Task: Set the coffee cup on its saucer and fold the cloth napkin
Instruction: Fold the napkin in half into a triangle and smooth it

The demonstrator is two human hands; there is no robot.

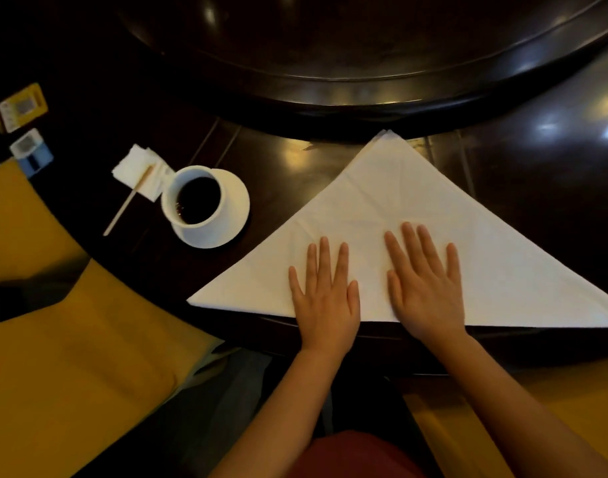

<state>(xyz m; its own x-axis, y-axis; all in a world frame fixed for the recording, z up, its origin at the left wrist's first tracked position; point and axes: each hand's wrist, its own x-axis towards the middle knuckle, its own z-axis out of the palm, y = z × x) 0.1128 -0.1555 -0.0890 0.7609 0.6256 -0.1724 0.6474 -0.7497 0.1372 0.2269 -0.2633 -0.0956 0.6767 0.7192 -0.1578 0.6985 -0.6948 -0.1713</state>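
Lower centre: left hand (325, 298) and right hand (424, 291) flat, fingers spread, pressing white triangular cloth napkin (381, 215). Left of centre: white coffee cup (195, 196) on white saucer (235, 201). Risk: layers slipping on glossy dark desk (278, 167), skewing next fold.

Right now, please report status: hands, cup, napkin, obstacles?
Left hand and right hand flat, pressing napkin. Napkin folded to triangle. Coffee cup on saucer. Nothing blocking the hands.
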